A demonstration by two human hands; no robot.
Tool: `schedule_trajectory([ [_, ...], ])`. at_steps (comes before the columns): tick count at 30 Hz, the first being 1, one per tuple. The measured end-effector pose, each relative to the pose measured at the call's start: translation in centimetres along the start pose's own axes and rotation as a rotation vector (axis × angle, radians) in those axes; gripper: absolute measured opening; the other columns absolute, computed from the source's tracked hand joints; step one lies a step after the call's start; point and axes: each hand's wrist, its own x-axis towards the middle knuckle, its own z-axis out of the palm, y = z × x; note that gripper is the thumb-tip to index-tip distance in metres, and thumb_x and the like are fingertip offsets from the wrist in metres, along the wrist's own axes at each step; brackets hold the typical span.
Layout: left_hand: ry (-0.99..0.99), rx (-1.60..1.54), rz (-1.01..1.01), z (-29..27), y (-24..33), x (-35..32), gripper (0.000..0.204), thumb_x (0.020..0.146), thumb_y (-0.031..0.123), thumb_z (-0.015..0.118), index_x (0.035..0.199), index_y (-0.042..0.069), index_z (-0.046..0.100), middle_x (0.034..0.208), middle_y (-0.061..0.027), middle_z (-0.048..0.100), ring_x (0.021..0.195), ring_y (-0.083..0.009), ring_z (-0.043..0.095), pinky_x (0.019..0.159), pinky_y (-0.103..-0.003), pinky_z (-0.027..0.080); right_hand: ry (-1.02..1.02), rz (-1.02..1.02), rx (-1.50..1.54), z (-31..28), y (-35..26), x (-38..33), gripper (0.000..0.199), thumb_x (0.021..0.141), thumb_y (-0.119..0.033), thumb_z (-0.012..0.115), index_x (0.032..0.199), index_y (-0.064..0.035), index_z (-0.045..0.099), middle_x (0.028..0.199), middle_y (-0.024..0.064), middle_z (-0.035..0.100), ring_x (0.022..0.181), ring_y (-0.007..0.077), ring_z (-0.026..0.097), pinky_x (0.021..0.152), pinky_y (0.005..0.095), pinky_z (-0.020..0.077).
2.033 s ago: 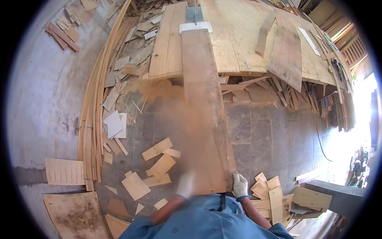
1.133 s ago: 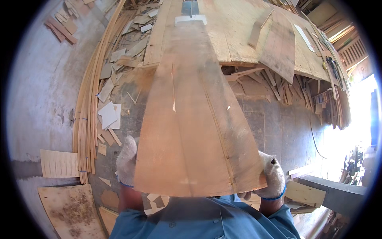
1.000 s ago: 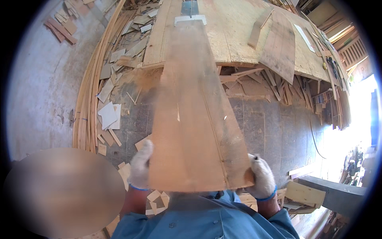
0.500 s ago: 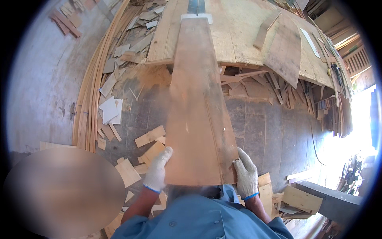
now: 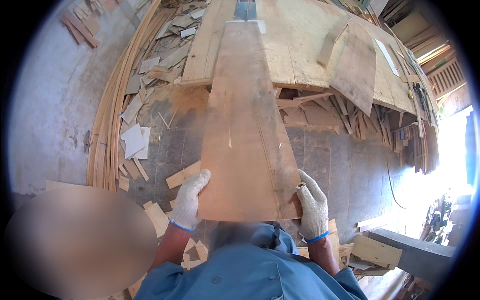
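A long brown wooden board (image 5: 245, 125) stretches away from my body, its far part lying over the edge of the pale plywood worktable (image 5: 295, 55). My left hand (image 5: 190, 200), in a white knitted glove with a blue cuff, is closed on the board's left edge close to its near end. On the opposite edge, my right hand (image 5: 313, 206) wears a matching glove and grips with the thumb on top; the fingers underneath are hidden. At the board's far end lie a white plate (image 5: 261, 26) and a blue-grey strip (image 5: 245, 10).
Another brown board (image 5: 356, 65) overhangs the worktable at the right. Offcuts are piled under the table (image 5: 320, 107) and along the left wall. Long thin wooden strips (image 5: 107, 125) line that wall. Loose wood pieces (image 5: 182, 174) lie on the floor by my left hand.
Both hands have shifted a little away from my body, and the board's near end has moved the same way with them. The grip on both edges stays the same.
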Motion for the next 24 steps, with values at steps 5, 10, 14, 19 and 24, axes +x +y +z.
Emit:
schedule_trajectory([
  [5, 0.002, -0.004, -0.015, -0.1, 0.8, 0.7, 0.043, 0.106, 0.027, 0.050, 0.135, -0.003, 0.056, 0.126, -0.0125, 0.066, 0.112, -0.0210, 0.067, 0.097, -0.036, 0.055, 0.011, -0.072, -0.019, 0.2, 0.6, 0.9, 0.044, 0.099, -0.014, 0.054, 0.138, 0.0052, 0.056, 0.111, 0.0070, 0.067, 0.092, 0.0099, 0.059, 0.082, 0.0263, 0.0498],
  [10, 0.059, -0.021, -0.035, -0.5, 1.1, 1.6, 0.042, 0.104, 0.026, 0.052, 0.136, -0.002, 0.055, 0.126, -0.0128, 0.066, 0.113, -0.0218, 0.067, 0.098, -0.036, 0.055, 0.014, 0.034, 0.023, 1.0, 0.2, 1.6, 0.044, 0.098, -0.014, 0.055, 0.138, 0.0043, 0.057, 0.118, 0.0087, 0.066, 0.099, 0.0125, 0.059, 0.089, 0.0286, 0.0491],
  [14, 0.079, 0.003, -0.045, 0.1, 1.8, 2.0, 0.044, 0.104, 0.027, 0.053, 0.136, -0.002, 0.055, 0.128, -0.0131, 0.065, 0.114, -0.0220, 0.066, 0.098, -0.036, 0.055, -0.015, -0.113, -0.134, 0.8, 1.4, 2.4, 0.042, 0.098, -0.013, 0.053, 0.137, 0.0037, 0.058, 0.117, 0.0077, 0.066, 0.100, 0.0121, 0.059, 0.090, 0.0287, 0.0490],
  [19, 0.051, 0.010, -0.023, -0.2, 1.7, 3.1, 0.044, 0.104, 0.029, 0.053, 0.137, -0.002, 0.055, 0.128, -0.0131, 0.065, 0.114, -0.0224, 0.066, 0.097, -0.037, 0.055, -0.009, -0.143, -0.108, 1.8, 1.7, 3.6, 0.041, 0.099, -0.012, 0.052, 0.136, 0.0031, 0.059, 0.112, 0.0062, 0.067, 0.095, 0.0108, 0.059, 0.085, 0.0273, 0.0499],
  [24, 0.076, 0.088, -0.026, -1.5, 1.8, 5.8, 0.043, 0.105, 0.029, 0.053, 0.135, -0.002, 0.056, 0.126, -0.0130, 0.066, 0.113, -0.0219, 0.067, 0.097, -0.036, 0.055, -0.006, -0.093, -0.007, 3.7, 1.9, 5.2, 0.039, 0.100, -0.011, 0.054, 0.136, 0.0006, 0.060, 0.098, 0.0023, 0.064, 0.087, 0.0087, 0.058, 0.077, 0.0253, 0.0497],
])
